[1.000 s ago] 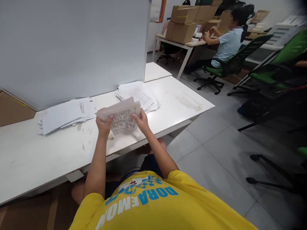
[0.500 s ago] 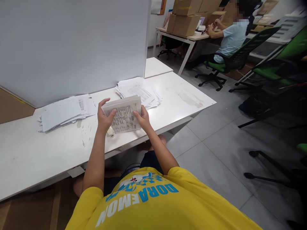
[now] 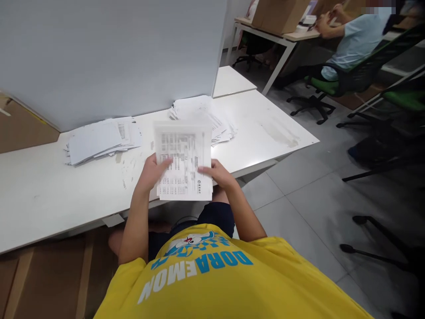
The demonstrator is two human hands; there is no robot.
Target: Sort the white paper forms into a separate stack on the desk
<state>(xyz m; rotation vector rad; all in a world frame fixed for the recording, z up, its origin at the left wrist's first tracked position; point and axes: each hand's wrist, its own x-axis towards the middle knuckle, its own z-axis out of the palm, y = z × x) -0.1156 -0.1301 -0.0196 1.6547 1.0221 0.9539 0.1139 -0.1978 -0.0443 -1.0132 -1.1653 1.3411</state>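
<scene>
- Head view; clock read from the printed paper sheaf, 12 is straight up the frame.
- Sheaf is mid-frame in front of you, held by both your hands, over the front edge of the white desk. Lower edge overhangs toward your lap; can't tell if it touches the desk.
- Your left hand: between 8 and 9, clamped on the sheaf's edge, thumb flat on the printed face, other fingers mostly hidden behind.
- Your right hand: about 3, same pinch on the opposite edge, thumb on the print, rest mostly hidden.
- Top sheet has columns of print; upper part blurred, can't read it.
- Left paper pile: between 9 and 10, lying flat, edges uneven.
- Right paper pile: between 12 and 1, fanned, partly behind your sheaf.
- Grey partition: 11, behind both piles.
- Cardboard box: between 9 and 10, at desk's far left.
- Your yellow T-shirt: 6.
- Co-worker in light-blue shirt: 2, seated on a green-and-black office chair, hands raised at another desk.
</scene>
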